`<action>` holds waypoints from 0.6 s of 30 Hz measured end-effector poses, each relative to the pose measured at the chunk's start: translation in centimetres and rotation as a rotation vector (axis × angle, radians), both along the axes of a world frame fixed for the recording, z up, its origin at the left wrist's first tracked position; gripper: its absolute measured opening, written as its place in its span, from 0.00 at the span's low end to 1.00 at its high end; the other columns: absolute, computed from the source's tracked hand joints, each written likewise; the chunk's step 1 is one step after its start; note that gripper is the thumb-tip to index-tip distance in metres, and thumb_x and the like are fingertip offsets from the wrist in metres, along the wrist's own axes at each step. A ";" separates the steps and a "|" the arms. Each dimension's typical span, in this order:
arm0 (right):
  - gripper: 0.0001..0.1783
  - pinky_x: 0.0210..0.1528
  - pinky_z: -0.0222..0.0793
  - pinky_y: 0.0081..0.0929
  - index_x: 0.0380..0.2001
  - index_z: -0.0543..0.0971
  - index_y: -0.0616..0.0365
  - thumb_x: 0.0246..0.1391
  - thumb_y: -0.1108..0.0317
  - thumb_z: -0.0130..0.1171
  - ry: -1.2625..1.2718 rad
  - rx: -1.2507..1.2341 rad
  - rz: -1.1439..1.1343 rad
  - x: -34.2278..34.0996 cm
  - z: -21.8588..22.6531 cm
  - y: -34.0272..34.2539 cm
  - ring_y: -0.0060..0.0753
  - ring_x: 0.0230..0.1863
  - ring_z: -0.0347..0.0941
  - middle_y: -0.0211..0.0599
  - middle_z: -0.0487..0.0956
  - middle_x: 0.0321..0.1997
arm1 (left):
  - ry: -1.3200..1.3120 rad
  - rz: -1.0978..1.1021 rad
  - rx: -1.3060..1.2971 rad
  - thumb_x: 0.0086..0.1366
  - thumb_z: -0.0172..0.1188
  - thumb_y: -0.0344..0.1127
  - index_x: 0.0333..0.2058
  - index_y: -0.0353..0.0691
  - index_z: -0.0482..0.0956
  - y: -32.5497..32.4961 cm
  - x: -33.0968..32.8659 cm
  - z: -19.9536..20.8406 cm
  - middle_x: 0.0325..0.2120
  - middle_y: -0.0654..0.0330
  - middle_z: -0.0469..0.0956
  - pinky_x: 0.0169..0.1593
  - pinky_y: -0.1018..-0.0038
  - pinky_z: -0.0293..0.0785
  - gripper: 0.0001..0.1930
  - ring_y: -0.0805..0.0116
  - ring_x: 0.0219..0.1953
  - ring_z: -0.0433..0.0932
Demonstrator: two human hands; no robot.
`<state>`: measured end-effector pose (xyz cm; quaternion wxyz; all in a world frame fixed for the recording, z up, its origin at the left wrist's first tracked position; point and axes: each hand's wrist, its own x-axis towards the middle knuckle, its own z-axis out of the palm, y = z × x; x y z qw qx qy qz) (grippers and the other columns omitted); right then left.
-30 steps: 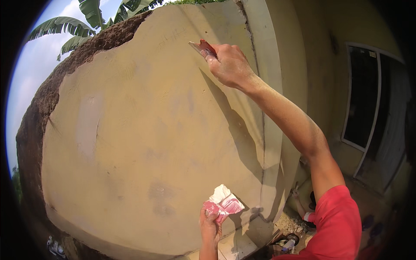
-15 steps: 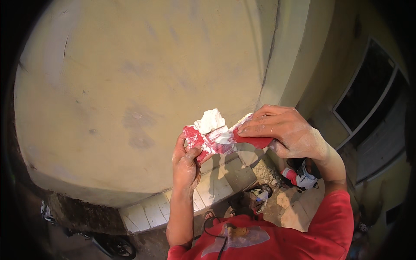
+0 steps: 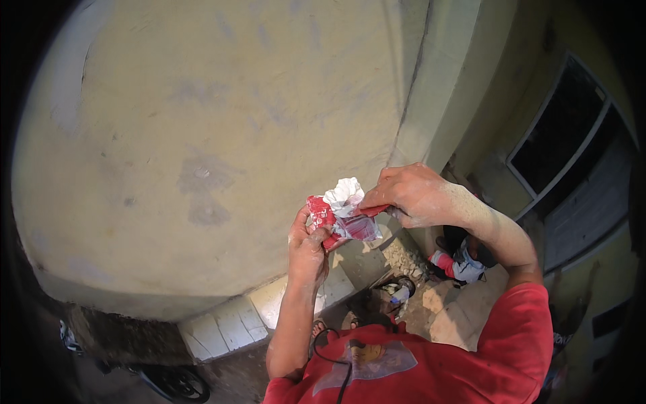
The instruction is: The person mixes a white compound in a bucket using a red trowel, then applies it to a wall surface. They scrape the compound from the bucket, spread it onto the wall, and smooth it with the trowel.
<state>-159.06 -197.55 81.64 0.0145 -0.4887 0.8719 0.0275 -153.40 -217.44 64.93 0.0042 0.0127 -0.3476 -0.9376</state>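
My left hand (image 3: 309, 252) is closed round a flat red putty scraper (image 3: 321, 211), thumb on top. A lump of white putty (image 3: 344, 196) sits on it, with thin white smears beside the lump. My right hand (image 3: 418, 195) grips a second red putty scraper (image 3: 374, 211), whose edge is against the putty from the right. The fingers hide most of this second scraper. White residue coats both hands.
A yellowish wall (image 3: 269, 101) with grey patches (image 3: 208, 212) rises before me, meeting a corner at right. Below run a white tiled ledge (image 3: 232, 326), rubble (image 3: 404, 256) and a cloth-like bundle (image 3: 464, 266). A dark window (image 3: 558, 128) is at right; a wheel (image 3: 178, 384) lower left.
Both hands have shifted slightly, the left one to the right. The right scraper has turned and moved in against the putty lump, and its flat face shows less.
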 end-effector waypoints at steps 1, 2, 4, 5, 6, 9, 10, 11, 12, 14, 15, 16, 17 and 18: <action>0.21 0.45 0.77 0.41 0.47 0.86 0.48 0.46 0.71 0.66 -0.039 -0.012 -0.018 -0.5 -0.7 0.6 0.40 0.43 0.79 0.34 0.86 0.39 | 0.028 0.004 -0.003 0.60 0.55 0.21 0.63 0.33 0.65 0.0 -0.4 -1.1 0.46 0.52 0.82 0.46 0.61 0.89 0.30 0.60 0.44 0.86; 0.19 0.44 0.77 0.40 0.46 0.86 0.49 0.48 0.70 0.65 -0.079 -0.025 -0.036 -1.2 -1.5 1.4 0.39 0.40 0.80 0.35 0.86 0.37 | 0.001 0.027 -0.002 0.60 0.54 0.21 0.63 0.32 0.65 0.1 -0.7 -1.7 0.46 0.51 0.82 0.46 0.61 0.90 0.30 0.59 0.44 0.86; 0.14 0.39 0.77 0.37 0.44 0.86 0.52 0.53 0.70 0.64 -0.329 -0.064 -0.200 -2.3 -2.5 3.1 0.36 0.34 0.81 0.36 0.86 0.34 | -0.054 0.070 -0.003 0.60 0.52 0.20 0.62 0.31 0.66 0.3 -1.3 -2.6 0.48 0.49 0.81 0.45 0.61 0.90 0.29 0.58 0.45 0.86; 0.12 0.37 0.76 0.35 0.43 0.86 0.54 0.56 0.71 0.63 -0.542 -0.091 -0.336 -2.6 -2.8 3.6 0.34 0.31 0.81 0.35 0.86 0.33 | -0.087 0.082 -0.016 0.60 0.51 0.20 0.62 0.31 0.66 0.0 -1.1 -2.8 0.48 0.48 0.80 0.46 0.61 0.91 0.29 0.57 0.45 0.86; 0.09 0.35 0.76 0.32 0.41 0.86 0.57 0.58 0.72 0.62 -0.756 -0.120 -0.466 -3.0 -3.5 4.4 0.32 0.29 0.80 0.35 0.86 0.32 | -0.117 0.098 -0.032 0.59 0.50 0.20 0.62 0.30 0.67 -0.4 -0.9 -2.9 0.49 0.47 0.80 0.46 0.61 0.91 0.29 0.56 0.45 0.86; 0.10 0.24 0.76 0.27 0.42 0.84 0.64 0.61 0.69 0.64 -1.368 -0.855 -0.646 -3.1 -9.7 10.2 0.27 0.24 0.81 0.37 0.85 0.32 | -0.119 0.060 0.021 0.59 0.49 0.19 0.61 0.28 0.68 0.2 -1.9 -3.0 0.49 0.46 0.79 0.47 0.60 0.91 0.28 0.55 0.46 0.86; 0.12 0.23 0.77 0.26 0.43 0.83 0.65 0.60 0.69 0.65 -1.489 -1.095 -0.687 -2.4 -10.5 11.1 0.28 0.24 0.81 0.38 0.85 0.33 | -0.105 0.051 0.058 0.59 0.49 0.18 0.60 0.27 0.68 0.4 -2.3 -3.1 0.49 0.45 0.79 0.47 0.59 0.91 0.28 0.54 0.46 0.86; 0.14 0.23 0.78 0.27 0.46 0.82 0.67 0.60 0.69 0.65 -1.509 -1.234 -0.643 -2.0 -10.9 11.4 0.30 0.25 0.82 0.40 0.85 0.33 | -0.131 0.025 0.101 0.63 0.44 0.17 0.64 0.33 0.65 0.5 -2.8 -3.9 0.48 0.49 0.79 0.43 0.60 0.92 0.29 0.57 0.44 0.85; 0.16 0.23 0.80 0.29 0.48 0.81 0.68 0.60 0.70 0.65 -1.515 -1.374 -0.577 -1.6 -10.8 11.4 0.32 0.26 0.83 0.41 0.85 0.34 | -0.130 0.014 0.121 0.63 0.44 0.17 0.64 0.33 0.66 0.6 -2.8 -4.5 0.48 0.48 0.79 0.43 0.59 0.92 0.29 0.56 0.45 0.85; 0.18 0.25 0.78 0.27 0.53 0.79 0.65 0.62 0.68 0.64 -1.442 -1.601 -0.378 -1.5 -7.7 9.4 0.30 0.30 0.83 0.38 0.84 0.37 | -0.077 0.014 0.147 0.62 0.45 0.17 0.63 0.32 0.66 0.3 -3.1 -3.9 0.49 0.48 0.78 0.44 0.57 0.92 0.28 0.55 0.46 0.85; 0.17 0.26 0.78 0.28 0.51 0.80 0.65 0.62 0.68 0.63 -1.271 -1.655 -0.365 -2.0 -4.9 7.9 0.29 0.31 0.82 0.38 0.84 0.37 | -0.071 0.019 0.139 0.62 0.45 0.17 0.63 0.32 0.67 -0.2 -2.7 -3.7 0.50 0.48 0.78 0.44 0.56 0.92 0.28 0.54 0.47 0.85; 0.16 0.26 0.79 0.29 0.50 0.80 0.65 0.63 0.67 0.62 -1.114 -1.716 -0.355 -2.3 -2.3 6.3 0.28 0.31 0.82 0.37 0.84 0.36 | -0.057 0.022 0.133 0.61 0.45 0.17 0.62 0.31 0.67 -0.9 -2.3 -3.4 0.50 0.47 0.78 0.44 0.56 0.92 0.28 0.53 0.47 0.85; 0.14 0.27 0.78 0.28 0.48 0.80 0.64 0.64 0.66 0.60 -0.858 -1.751 -0.290 -3.1 0.8 5.0 0.27 0.31 0.81 0.37 0.84 0.36 | -0.046 0.012 0.137 0.61 0.45 0.17 0.62 0.30 0.67 -1.0 -2.3 -3.1 0.51 0.47 0.78 0.45 0.55 0.91 0.28 0.52 0.48 0.84; 0.14 0.27 0.77 0.27 0.47 0.81 0.64 0.66 0.65 0.58 -0.611 -1.778 -0.236 -4.1 4.1 3.7 0.25 0.30 0.80 0.36 0.83 0.35 | -0.030 0.011 0.137 0.60 0.47 0.17 0.61 0.29 0.68 -1.0 -2.3 -2.8 0.50 0.47 0.78 0.46 0.55 0.91 0.27 0.52 0.49 0.84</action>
